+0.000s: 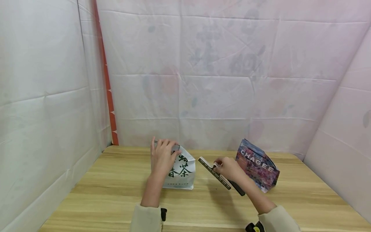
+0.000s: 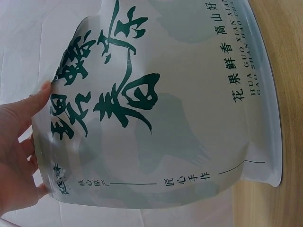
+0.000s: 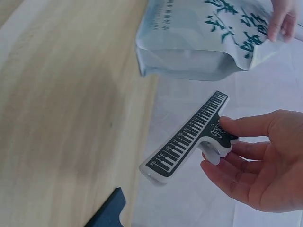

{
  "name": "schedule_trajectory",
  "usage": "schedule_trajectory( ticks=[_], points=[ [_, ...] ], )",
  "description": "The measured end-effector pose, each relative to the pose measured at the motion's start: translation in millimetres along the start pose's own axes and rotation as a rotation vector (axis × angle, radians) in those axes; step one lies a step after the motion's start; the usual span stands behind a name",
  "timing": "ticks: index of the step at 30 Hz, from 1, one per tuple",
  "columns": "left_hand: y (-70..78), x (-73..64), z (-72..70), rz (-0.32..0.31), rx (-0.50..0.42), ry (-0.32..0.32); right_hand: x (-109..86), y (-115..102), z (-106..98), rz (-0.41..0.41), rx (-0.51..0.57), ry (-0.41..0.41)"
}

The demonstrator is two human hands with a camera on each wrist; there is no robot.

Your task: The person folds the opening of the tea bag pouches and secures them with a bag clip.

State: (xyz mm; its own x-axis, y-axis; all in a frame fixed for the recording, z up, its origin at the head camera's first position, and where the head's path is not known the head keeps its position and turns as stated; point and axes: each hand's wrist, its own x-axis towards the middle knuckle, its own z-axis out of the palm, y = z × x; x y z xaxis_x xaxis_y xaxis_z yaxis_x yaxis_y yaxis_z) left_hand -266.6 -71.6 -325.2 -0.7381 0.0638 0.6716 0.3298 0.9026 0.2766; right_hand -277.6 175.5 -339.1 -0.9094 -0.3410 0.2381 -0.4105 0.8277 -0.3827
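Note:
A white tea bag (image 1: pixel 181 175) with green lettering stands upright on the table. My left hand (image 1: pixel 163 158) grips its top edge, thumb on the printed face and the other fingers behind, as the left wrist view shows. To the right of the bag, my right hand (image 1: pixel 229 169) pinches a bag clip (image 3: pixel 189 135) by its handle. This clip has a long bar printed with piano keys, and in the head view it is held above the table, apart from the bag. Below the right hand is a dark object (image 3: pixel 108 213), only partly visible.
A colourful bag marked CHAGEE (image 1: pixel 258 164) stands tilted at the right, behind my right forearm. Wooden tabletop (image 1: pixel 95 193) runs beneath everything. Pale cloth (image 1: pixel 217 96) hangs behind and at both sides, with a red strip (image 1: pixel 107 83) at the left corner.

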Motion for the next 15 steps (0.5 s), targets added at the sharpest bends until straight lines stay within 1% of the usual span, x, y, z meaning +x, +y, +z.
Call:
schedule_trajectory(
  ticks=[5,8,12,15],
  points=[
    [0.4,0.2,-0.7,0.004,-0.001,-0.004,-1.5,-2.5,-9.6,0.014,0.075,0.066],
    [-0.2,0.2,-1.0,0.002,0.002,-0.008,-0.6,-3.6,-12.4,0.002,0.112,0.106],
    [-1.1,0.2,-1.1,-0.005,0.003,-0.014,1.4,-6.0,-14.9,-0.001,0.141,0.142],
    [-1.2,0.4,-1.0,-0.005,0.0,-0.016,3.0,-9.2,-16.9,0.009,0.143,0.167]
  ],
)
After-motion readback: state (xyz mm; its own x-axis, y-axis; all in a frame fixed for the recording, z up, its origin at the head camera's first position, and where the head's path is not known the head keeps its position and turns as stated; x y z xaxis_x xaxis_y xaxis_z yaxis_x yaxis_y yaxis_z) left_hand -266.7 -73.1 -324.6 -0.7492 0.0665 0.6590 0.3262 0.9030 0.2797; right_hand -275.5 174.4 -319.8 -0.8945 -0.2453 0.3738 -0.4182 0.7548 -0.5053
